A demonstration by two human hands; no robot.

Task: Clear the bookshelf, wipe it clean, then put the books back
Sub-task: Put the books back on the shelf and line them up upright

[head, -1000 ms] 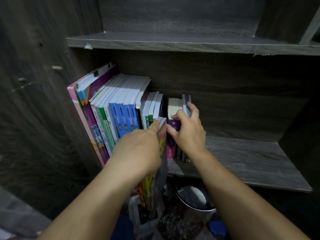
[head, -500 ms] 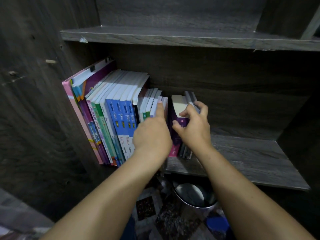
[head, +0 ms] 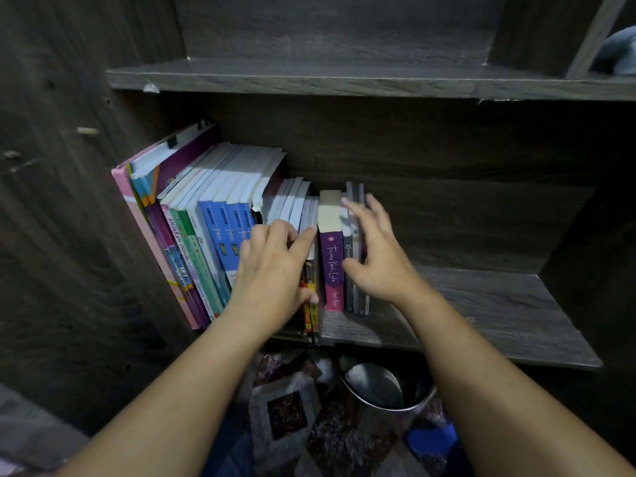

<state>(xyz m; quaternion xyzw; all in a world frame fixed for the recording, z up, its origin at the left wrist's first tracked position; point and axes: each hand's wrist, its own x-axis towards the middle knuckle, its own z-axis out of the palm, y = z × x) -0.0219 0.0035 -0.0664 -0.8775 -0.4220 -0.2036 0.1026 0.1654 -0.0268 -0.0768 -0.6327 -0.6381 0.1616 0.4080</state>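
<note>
A row of books (head: 220, 228) leans against the left wall of the dark wooden bookshelf (head: 481, 304). My left hand (head: 272, 270) holds a thin yellow-spined book (head: 311, 315) that stands in the row, index finger over its top edge and thumb on its spine. Just right of it stands a purple book (head: 332, 263), followed by a few thin grey books (head: 354, 201). My right hand (head: 382, 256) rests against the grey books with its fingers spread and straight, slightly blurred.
The right half of this shelf board is bare wood. The upper shelf (head: 344, 80) overhangs the books. Below the shelf stand a metal bucket (head: 378, 387), a patterned cloth (head: 285, 407) and a blue object (head: 430, 442).
My left hand has pushed the yellow-spined book from outside the shelf front into the row. My right hand has let go of the purple book and spread its fingers against the grey books.
</note>
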